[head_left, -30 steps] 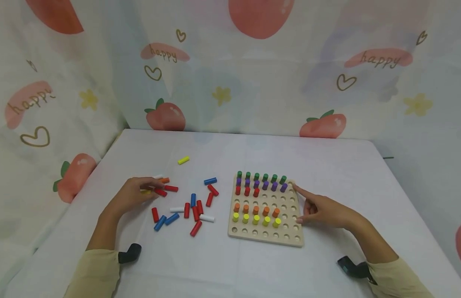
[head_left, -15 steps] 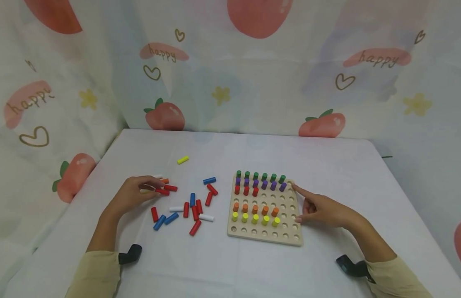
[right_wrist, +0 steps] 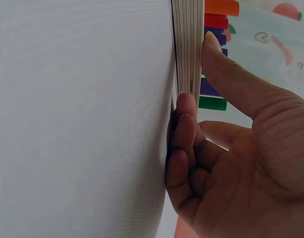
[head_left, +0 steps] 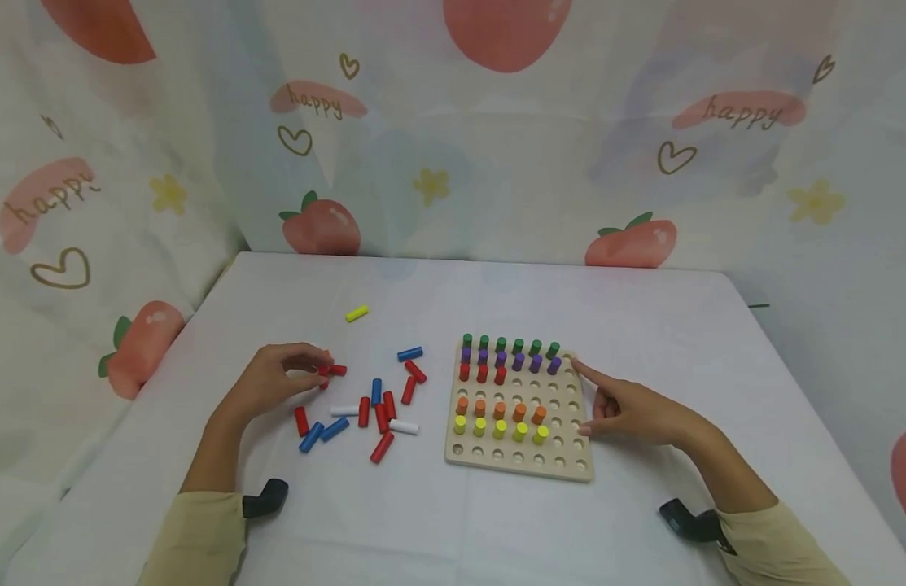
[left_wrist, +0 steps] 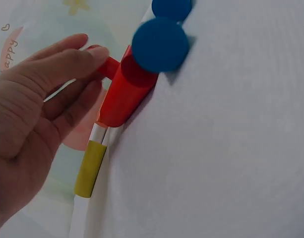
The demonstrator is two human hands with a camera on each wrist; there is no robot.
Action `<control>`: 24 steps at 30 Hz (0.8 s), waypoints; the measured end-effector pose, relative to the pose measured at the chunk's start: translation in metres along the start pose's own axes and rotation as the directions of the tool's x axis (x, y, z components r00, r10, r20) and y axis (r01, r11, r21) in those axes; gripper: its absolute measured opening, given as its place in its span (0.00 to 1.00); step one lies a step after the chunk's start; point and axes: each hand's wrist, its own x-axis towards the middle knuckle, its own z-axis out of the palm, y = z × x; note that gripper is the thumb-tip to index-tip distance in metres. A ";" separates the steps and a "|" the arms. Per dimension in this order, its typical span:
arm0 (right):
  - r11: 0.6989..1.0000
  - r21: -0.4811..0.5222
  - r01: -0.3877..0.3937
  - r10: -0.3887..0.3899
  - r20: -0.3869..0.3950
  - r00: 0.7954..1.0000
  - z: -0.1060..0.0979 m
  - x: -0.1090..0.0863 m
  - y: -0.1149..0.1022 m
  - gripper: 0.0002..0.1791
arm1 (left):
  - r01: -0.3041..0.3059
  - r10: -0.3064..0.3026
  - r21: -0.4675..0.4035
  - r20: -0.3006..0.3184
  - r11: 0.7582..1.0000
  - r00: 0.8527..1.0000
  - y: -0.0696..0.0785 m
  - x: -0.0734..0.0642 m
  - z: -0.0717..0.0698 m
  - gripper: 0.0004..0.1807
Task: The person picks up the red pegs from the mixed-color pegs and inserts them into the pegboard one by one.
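The left-wrist view showed the left hand point(left_wrist: 23, 119) with its grip clamped on a red peg point(left_wrist: 111, 68), thumb against finger; in the head view that peg blended into a cluster of red pegs point(head_left: 339, 370) at the fingertips. A yellow peg point(left_wrist: 91, 168) also showed near the left hand, probably hidden behind it in the head view. Only the right-wrist view revealed the grooved side of the pegboard point(right_wrist: 188, 49) and, beside it, the folded fingers of the right hand point(right_wrist: 256, 163).

The right grip was apart, forefinger at the pegboard's far right corner, thumb on its right edge. The left fingers arched rightward. The pegboard, partly filled with coloured rows, lay on the white-covered desk point(head_left: 394, 521), right of the loose pegs point(head_left: 382, 448); fruit-printed cloth point(head_left: 496, 163) hung behind.
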 end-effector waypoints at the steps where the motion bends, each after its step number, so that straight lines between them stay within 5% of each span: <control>1: 1.000 0.003 0.002 -0.002 0.000 1.000 0.000 0.000 -0.001 0.56 | 0.014 -0.014 -0.002 0.006 1.000 1.000 0.000 0.000 0.001 0.17; 15: 1.000 0.007 -0.010 0.010 -0.010 1.000 0.001 -0.002 -0.002 0.56 | 0.115 -0.115 0.038 0.001 0.993 0.993 -0.004 -0.002 0.003 0.15; 24: 0.999 0.023 -0.022 0.023 -0.005 1.000 0.001 0.000 0.000 0.57 | 0.058 -0.061 0.077 0.036 0.995 0.997 0.000 0.003 0.005 0.12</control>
